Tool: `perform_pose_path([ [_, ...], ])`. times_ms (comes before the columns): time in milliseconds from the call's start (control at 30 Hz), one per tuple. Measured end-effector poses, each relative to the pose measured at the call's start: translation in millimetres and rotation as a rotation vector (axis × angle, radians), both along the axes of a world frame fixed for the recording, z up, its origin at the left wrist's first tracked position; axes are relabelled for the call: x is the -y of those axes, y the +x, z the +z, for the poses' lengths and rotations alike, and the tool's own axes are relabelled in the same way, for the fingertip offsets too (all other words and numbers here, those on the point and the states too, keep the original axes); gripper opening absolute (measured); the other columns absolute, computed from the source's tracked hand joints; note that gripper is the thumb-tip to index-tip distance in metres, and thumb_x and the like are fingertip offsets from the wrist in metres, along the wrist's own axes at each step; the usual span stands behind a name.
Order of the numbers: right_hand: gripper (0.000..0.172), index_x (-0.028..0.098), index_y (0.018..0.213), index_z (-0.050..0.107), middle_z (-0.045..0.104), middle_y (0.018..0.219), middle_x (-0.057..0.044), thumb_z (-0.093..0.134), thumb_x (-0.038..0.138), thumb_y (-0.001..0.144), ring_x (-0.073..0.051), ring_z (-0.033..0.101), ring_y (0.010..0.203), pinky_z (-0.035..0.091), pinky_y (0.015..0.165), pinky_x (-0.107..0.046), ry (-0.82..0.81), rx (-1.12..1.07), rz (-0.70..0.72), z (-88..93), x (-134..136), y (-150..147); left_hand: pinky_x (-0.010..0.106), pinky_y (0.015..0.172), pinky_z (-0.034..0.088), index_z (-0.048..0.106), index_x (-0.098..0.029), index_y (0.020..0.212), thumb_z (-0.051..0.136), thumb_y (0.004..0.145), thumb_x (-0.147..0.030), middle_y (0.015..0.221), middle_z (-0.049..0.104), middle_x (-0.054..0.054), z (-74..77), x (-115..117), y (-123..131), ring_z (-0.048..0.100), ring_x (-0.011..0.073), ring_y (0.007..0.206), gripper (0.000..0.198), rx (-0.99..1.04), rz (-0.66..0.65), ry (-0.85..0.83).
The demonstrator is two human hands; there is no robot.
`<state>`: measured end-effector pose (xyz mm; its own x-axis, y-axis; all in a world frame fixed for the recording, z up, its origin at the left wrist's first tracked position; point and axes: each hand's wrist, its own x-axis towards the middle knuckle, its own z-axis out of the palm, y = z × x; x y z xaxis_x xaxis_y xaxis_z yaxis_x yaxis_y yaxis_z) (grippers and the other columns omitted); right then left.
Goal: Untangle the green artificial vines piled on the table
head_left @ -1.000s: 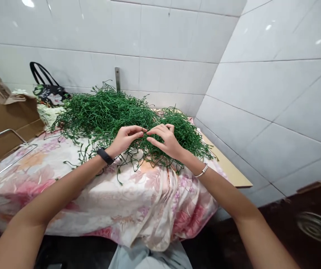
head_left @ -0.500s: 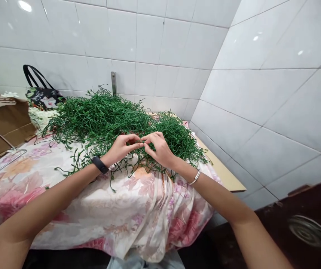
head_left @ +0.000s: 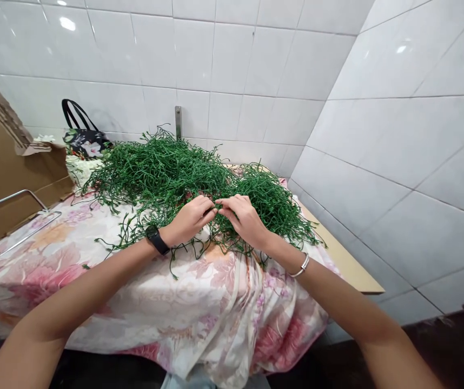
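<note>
My left hand (head_left: 191, 220) and my right hand (head_left: 243, 217) meet fingertip to fingertip over the front of a green heap. Both are closed in a pinch, and a small green piece, apparently a plastic stem, shows between the fingertips. Most of that piece is hidden by my fingers. Behind my hands lies a large tangled pile of thin green artificial stems (head_left: 163, 167) with small forked tips. A second clump of stems (head_left: 270, 200) sits to the right, beside and beyond my right hand. Loose stems (head_left: 128, 231) spread on the cloth near my left wrist.
A floral cloth (head_left: 143, 302) covers the table, whose bare wooden edge (head_left: 348, 265) shows at right. On the left stand a cardboard box (head_left: 8, 162), a bent metal wire frame (head_left: 33, 197) and white flowers (head_left: 84, 170). A floral bag (head_left: 86, 141) rests against the tiled wall (head_left: 199, 54).
The view has swung slightly left, so everything sits further right. My left hand has rolled so its back shows more, and its fingers have curled in. Both hands remain together.
</note>
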<state>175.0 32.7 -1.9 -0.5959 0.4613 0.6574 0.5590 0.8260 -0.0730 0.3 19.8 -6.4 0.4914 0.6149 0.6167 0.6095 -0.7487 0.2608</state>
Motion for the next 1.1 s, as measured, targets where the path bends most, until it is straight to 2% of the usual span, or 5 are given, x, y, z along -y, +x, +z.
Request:
perform_pose_path([
  [167,0.020,0.015,0.078,0.053,0.053,0.075,-0.005,0.035,0.020,0.087,-0.016,0.042,0.078,0.031,0.073,-0.033,-0.054,0.104,0.030,4.8,0.9,1.6,0.024,0.060,0.029,0.041,-0.015,0.066,0.039,0.083,-0.023,0.066,0.037,-0.001,4.4,0.8,-1.7,0.034,0.0108,0.064,0.018,0.022,-0.068,-0.148],
  [367,0.012,0.018,0.076,0.051,0.051,0.072,-0.001,0.042,0.019,0.084,-0.012,0.046,0.075,0.037,0.069,-0.028,-0.602,-0.187,0.405,11.0,5.5,4.0,0.022,0.054,0.028,0.051,-0.014,0.070,0.046,0.078,-0.033,0.063,0.040,-0.003,17.8,6.1,-9.6,0.034,0.0079,0.057,0.021,0.278,-0.381,-0.735],
  [600,0.011,0.019,0.069,0.047,0.041,0.066,0.001,0.051,0.026,0.076,-0.010,0.042,0.062,0.038,0.059,-0.027,-1.012,-0.499,0.597,7.0,11.6,-2.8,0.026,0.056,0.032,0.048,-0.015,0.054,0.052,0.072,-0.028,0.056,0.041,-0.001,19.4,10.4,-6.8,0.038,0.0098,0.056,0.023,0.500,-0.504,-0.848],
  [900,0.017,0.023,0.090,0.053,0.053,0.086,-0.004,0.040,0.032,0.085,-0.013,0.051,0.079,0.043,0.076,-0.032,-0.343,-0.772,0.112,51.6,-16.1,58.5,0.022,0.056,0.037,0.060,-0.015,0.073,0.055,0.076,-0.030,0.063,0.051,0.000,36.2,-0.7,-29.9,0.047,0.0081,0.059,0.016,0.843,-0.343,-0.644],
  [1100,0.025,0.022,0.098,0.061,0.060,0.092,-0.005,0.047,0.034,0.082,-0.022,0.049,0.093,0.036,0.084,-0.044,0.042,-0.430,-0.320,46.7,-40.2,71.6,0.018,0.061,0.040,0.065,-0.014,0.083,0.063,0.072,-0.027,0.071,0.060,0.001,26.5,-12.0,-30.2,0.053,0.0063,0.064,0.017,0.846,-0.204,-0.621],
])
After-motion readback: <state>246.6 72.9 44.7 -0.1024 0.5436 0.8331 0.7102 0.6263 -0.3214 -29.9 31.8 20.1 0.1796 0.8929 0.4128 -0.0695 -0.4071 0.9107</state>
